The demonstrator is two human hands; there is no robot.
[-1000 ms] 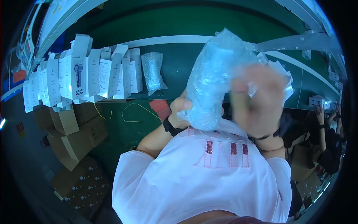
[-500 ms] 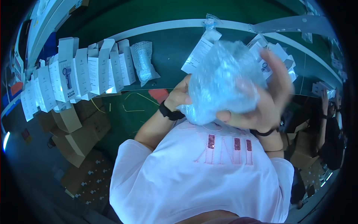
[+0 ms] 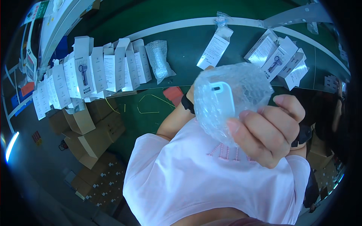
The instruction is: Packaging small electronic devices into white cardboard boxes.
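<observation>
A clear bubble-wrap bag (image 3: 252, 84) is held up in front of my chest, with a pale, smooth-ended device (image 3: 227, 103) inside it. The device's rounded end shows a small dark slot. My right hand (image 3: 273, 128) is closed, its thumb and curled fingers pinching the lower right side of the bag. Behind the bag's left side, my left hand (image 3: 191, 93) supports it; most of its fingers are hidden by the wrap.
White printed boxes with raised flaps (image 3: 85, 75) stand in a row on the left of the bench. Beside them lies a filled bubble-wrap pouch (image 3: 158, 60). One box (image 3: 215, 49) lies at the centre back; several more boxes (image 3: 279, 58) lie at the right. Brown cartons (image 3: 88, 143) sit below left.
The bag has turned, and the device's slotted end now shows through it. My right hand has gone from spread, blurred fingers to a pinch on the bag. The view has shifted slightly.
</observation>
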